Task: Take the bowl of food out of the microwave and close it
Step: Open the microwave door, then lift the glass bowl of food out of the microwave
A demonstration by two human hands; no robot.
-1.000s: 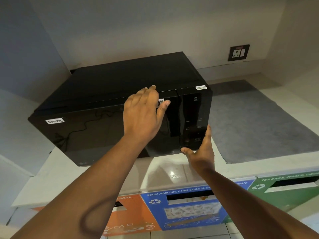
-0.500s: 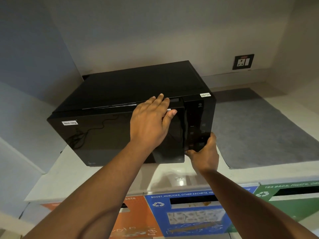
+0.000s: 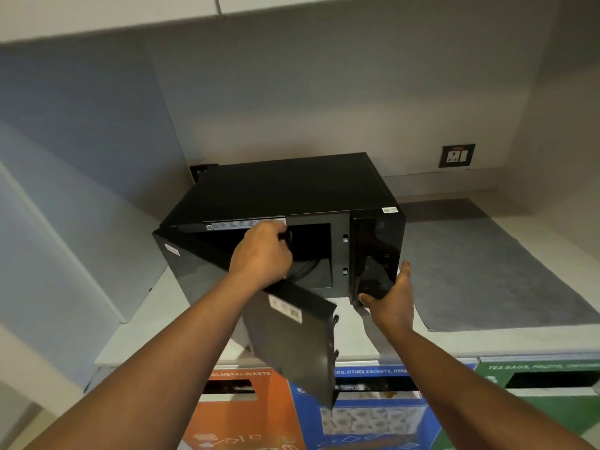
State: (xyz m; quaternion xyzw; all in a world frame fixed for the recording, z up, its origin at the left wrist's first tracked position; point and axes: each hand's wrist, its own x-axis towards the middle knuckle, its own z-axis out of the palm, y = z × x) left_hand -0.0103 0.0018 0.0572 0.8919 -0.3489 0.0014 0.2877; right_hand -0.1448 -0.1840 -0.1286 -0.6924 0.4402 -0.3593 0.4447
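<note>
The black microwave [image 3: 292, 190] stands on a pale counter [image 3: 152, 323], and its door [image 3: 292, 345] is swung out toward me, hinged on the left. My left hand [image 3: 259, 254] is curled over the door's top edge. My right hand [image 3: 393, 300] lies flat against the lower right corner of the control panel [image 3: 376, 248], thumb in front and fingers up the side. The cavity [image 3: 311, 241] is dark. A dark round shape [image 3: 306, 269] shows low inside it, partly behind my left hand; I cannot tell whether it is the bowl.
A grey mat [image 3: 480, 271] covers the counter to the right of the microwave. A wall socket [image 3: 456, 155] sits above it. Below the counter's front edge are orange [image 3: 240, 417], blue [image 3: 373, 417] and green [image 3: 535, 401] waste bins. Walls close in at the left and back.
The microwave door was closed and now stands open, pulled out by my left hand. My right hand stays at the panel's lower corner. My head has moved back.
</note>
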